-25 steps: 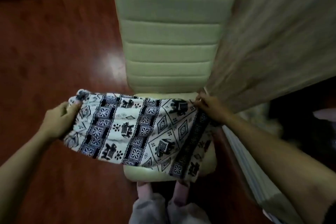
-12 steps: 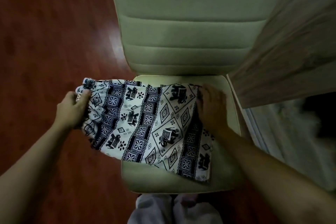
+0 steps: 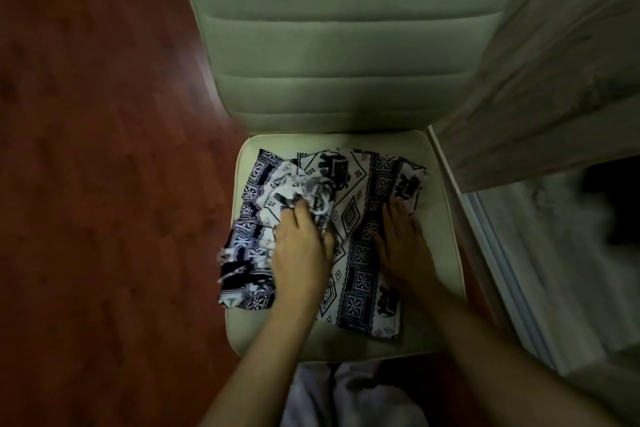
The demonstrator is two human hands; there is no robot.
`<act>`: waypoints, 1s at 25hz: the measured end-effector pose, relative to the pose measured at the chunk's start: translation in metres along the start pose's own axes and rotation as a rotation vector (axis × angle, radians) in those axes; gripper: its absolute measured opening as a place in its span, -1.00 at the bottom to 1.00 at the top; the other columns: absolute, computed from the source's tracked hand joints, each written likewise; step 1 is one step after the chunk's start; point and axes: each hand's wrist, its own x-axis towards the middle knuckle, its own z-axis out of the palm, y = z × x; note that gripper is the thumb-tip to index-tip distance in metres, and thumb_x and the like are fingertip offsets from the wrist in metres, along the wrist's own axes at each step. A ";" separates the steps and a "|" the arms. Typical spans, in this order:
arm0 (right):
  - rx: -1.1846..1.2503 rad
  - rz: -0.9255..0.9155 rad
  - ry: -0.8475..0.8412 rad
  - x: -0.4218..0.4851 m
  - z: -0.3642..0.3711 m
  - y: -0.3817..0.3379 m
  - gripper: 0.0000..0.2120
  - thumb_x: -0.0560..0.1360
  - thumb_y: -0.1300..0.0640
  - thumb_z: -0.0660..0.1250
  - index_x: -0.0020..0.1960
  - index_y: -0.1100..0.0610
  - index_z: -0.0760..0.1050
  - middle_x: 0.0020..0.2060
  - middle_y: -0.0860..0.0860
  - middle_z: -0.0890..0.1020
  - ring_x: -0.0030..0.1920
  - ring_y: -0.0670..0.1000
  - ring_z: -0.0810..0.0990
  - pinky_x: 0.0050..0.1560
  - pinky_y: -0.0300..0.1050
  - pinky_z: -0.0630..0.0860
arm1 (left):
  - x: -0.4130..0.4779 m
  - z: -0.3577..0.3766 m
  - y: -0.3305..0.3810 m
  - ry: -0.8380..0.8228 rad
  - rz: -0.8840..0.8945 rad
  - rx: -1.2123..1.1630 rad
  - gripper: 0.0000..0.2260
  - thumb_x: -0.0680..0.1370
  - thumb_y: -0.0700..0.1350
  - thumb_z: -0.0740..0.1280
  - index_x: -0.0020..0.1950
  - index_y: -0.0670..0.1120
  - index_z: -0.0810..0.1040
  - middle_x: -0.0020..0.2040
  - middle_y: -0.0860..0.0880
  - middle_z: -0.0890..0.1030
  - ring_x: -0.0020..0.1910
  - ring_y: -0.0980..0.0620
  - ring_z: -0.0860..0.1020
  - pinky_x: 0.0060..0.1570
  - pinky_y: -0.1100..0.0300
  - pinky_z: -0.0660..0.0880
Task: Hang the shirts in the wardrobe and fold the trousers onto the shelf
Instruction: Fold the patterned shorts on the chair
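Note:
The black-and-white elephant-print trousers [image 3: 360, 218] lie on the seat of a pale chair [image 3: 436, 333], with one end bunched up and hanging over the seat's left edge. My left hand [image 3: 301, 253] grips the bunched fabric near the middle of the seat. My right hand [image 3: 401, 239] lies flat on the right part of the trousers, fingers straight and pointing away from me.
The chair's ribbed backrest [image 3: 346, 45] rises behind the seat. A wood-grain wardrobe door [image 3: 554, 80] stands at the right, with a sliding track [image 3: 512, 274] and a dark interior below it. Red-brown wooden floor [image 3: 104, 184] fills the left. My legs [image 3: 346, 395] show at the bottom.
The trousers went from held stretched between both hands to lying on the seat. My left hand carried its end rightward over the middle. My right hand flattened onto the fabric.

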 end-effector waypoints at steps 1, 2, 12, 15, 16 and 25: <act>-0.010 -0.023 -0.021 0.000 0.001 0.003 -0.26 0.45 -0.28 -0.51 0.46 0.16 -0.19 0.48 0.04 -0.16 0.48 -0.01 -0.22 0.46 -0.08 -0.23 | -0.001 0.020 -0.003 -0.021 0.015 0.005 -0.49 0.54 0.03 0.28 0.39 -0.20 0.29 0.21 -0.16 0.43 0.13 -0.11 0.47 0.03 0.08 0.53; -0.014 -0.041 -0.033 -0.001 0.002 0.006 -0.25 0.44 -0.28 -0.52 0.46 0.16 -0.20 0.47 0.04 -0.17 0.48 0.00 -0.22 0.46 -0.07 -0.21 | -0.003 0.038 -0.008 -0.044 0.044 0.030 -0.45 0.55 0.08 0.26 0.41 -0.22 0.30 0.26 -0.21 0.43 0.18 -0.15 0.47 0.06 0.04 0.54; -0.021 -0.053 -0.086 -0.002 0.002 0.006 -0.26 0.43 -0.30 -0.50 0.45 0.14 -0.27 0.45 0.03 -0.26 0.47 -0.01 -0.30 0.45 -0.06 -0.24 | 0.003 0.061 -0.010 -0.138 0.070 0.162 -0.38 0.59 0.24 -0.14 0.54 -0.08 -0.05 0.56 -0.05 -0.07 0.54 -0.05 -0.06 0.45 -0.06 -0.01; -0.026 -0.061 -0.115 -0.004 0.001 0.007 -0.23 0.39 -0.31 -0.57 0.45 0.12 -0.32 0.45 0.03 -0.31 0.46 -0.01 -0.35 0.44 -0.09 -0.30 | 0.022 0.024 -0.028 0.178 0.056 0.057 -0.54 0.62 0.10 -0.02 0.47 -0.03 0.26 0.53 -0.06 0.17 0.50 -0.09 0.16 0.41 -0.02 0.08; -0.026 -0.062 -0.123 -0.004 0.000 0.007 -0.22 0.37 -0.32 -0.59 0.45 0.12 -0.34 0.45 0.04 -0.32 0.46 -0.01 -0.36 0.44 -0.09 -0.30 | 0.024 0.020 -0.042 0.175 0.022 0.082 -0.54 0.63 0.11 -0.06 0.51 0.00 0.16 0.56 -0.04 0.04 0.53 -0.07 0.01 0.42 -0.03 -0.04; -0.052 -0.058 -0.154 -0.003 -0.001 0.005 -0.16 0.30 -0.34 -0.64 0.43 0.13 -0.38 0.43 0.04 -0.38 0.44 -0.02 -0.41 0.41 -0.08 -0.34 | -0.009 0.049 -0.087 -0.049 -0.061 0.279 -0.46 0.53 0.30 -0.26 0.50 0.25 0.06 0.56 -0.06 0.00 0.53 -0.22 -0.10 0.39 -0.27 -0.17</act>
